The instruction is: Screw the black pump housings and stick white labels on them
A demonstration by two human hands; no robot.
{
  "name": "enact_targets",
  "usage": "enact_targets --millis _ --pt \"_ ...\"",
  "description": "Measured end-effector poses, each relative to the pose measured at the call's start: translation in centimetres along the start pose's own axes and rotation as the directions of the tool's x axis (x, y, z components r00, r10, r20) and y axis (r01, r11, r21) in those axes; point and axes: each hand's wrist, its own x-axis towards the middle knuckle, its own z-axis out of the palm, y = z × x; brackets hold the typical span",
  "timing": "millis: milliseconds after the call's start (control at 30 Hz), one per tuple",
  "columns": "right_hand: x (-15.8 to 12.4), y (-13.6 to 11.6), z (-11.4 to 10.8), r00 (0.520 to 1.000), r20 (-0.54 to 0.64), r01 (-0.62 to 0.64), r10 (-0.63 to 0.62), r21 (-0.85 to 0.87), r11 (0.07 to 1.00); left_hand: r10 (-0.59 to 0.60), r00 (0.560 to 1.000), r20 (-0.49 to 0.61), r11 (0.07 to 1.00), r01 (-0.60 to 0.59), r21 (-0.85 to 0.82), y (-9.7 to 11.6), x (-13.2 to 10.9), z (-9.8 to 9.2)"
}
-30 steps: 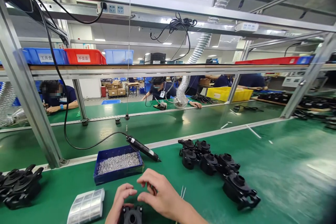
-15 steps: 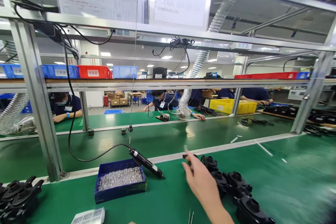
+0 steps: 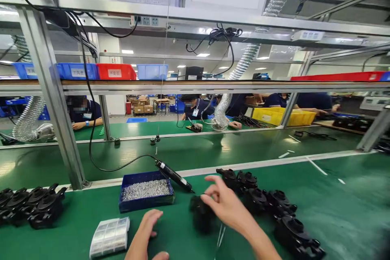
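Observation:
My right hand (image 3: 227, 205) is curled, with thumb and index finger at the top of a motion-blurred black part (image 3: 201, 214) over the green bench. My left hand (image 3: 144, 233) is open at the bottom edge, thumb apart from the fingers, holding nothing. Ahead of it sits a blue box (image 3: 146, 202) of small silver pieces (image 3: 146, 189). A black electric screwdriver (image 3: 173, 175) lies with its cord end at the box and its tip close to my right hand. More black parts (image 3: 294, 231) stand in a group to the right.
Several black parts (image 3: 45, 207) stand at far left, near a silver label sheet (image 3: 109, 237). Metal posts (image 3: 56, 101) and a shelf (image 3: 195, 87) with bins span the bench. Thin white strips (image 3: 317, 165) lie at right. People sit across the bench.
My right hand has come back from the group at right toward the middle, with a black part now at its fingers. My left hand has risen into view. The camera view has shifted.

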Motion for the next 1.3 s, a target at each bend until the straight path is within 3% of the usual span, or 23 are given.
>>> enact_targets --millis 67,133,233,300,367,433,533,600,700,1033,1300 --pt "-1.6 -2.9 3.1 0.990 0.135 0.015 -0.049 0.240 0.971 0.009 1.000 0.016 1.000 -0.009 -0.010 -0.3 0.2 0.2" --pt "-2.6 -5.0 6.3 0.980 0.191 -0.029 -0.053 0.404 0.914 0.022 1.000 0.009 0.999 -0.021 -0.033 -0.7 0.4 0.3" --pt "-2.8 -6.0 9.7 0.977 0.209 -0.088 -0.041 0.570 0.817 0.035 0.999 0.020 0.997 -0.034 -0.071 -1.3 0.7 0.0" --pt "-2.8 -5.6 10.6 0.983 0.180 -0.089 -0.032 0.621 0.779 0.040 0.995 0.088 0.997 -0.034 -0.070 -1.4 0.7 -0.3" --pt "-2.7 -5.1 10.7 0.994 0.110 -0.054 -0.020 0.630 0.775 0.007 0.993 0.119 0.999 -0.003 -0.034 -1.2 0.6 -0.6" --pt "-2.8 -4.8 10.4 0.997 0.073 -0.026 -0.027 0.646 0.763 -0.071 0.995 0.065 0.997 0.072 -0.014 -0.8 0.7 -0.8" --pt "-3.1 -4.9 9.9 0.978 0.201 -0.109 -0.049 0.703 0.703 -0.187 0.982 -0.017 0.980 0.185 -0.070 0.0 1.0 -0.8" --pt "-3.4 -5.2 10.0 0.952 0.305 -0.195 -0.039 0.698 0.689 -0.230 0.973 0.000 0.966 0.229 -0.124 0.7 1.3 -0.8" --pt "-3.8 -5.5 10.6 0.932 0.362 -0.237 -0.027 0.663 0.711 -0.272 0.961 0.041 0.942 0.275 -0.194 1.5 1.5 -0.7" --pt "-4.2 -4.5 12.1 0.924 0.382 -0.187 -0.036 0.531 0.827 -0.325 0.943 0.068 0.903 0.331 -0.273 2.0 1.7 -0.8" --pt "-4.7 -4.8 12.2 0.953 0.297 -0.066 -0.058 0.390 0.918 -0.297 0.954 0.048 0.923 0.299 -0.241 1.6 1.5 -0.7"
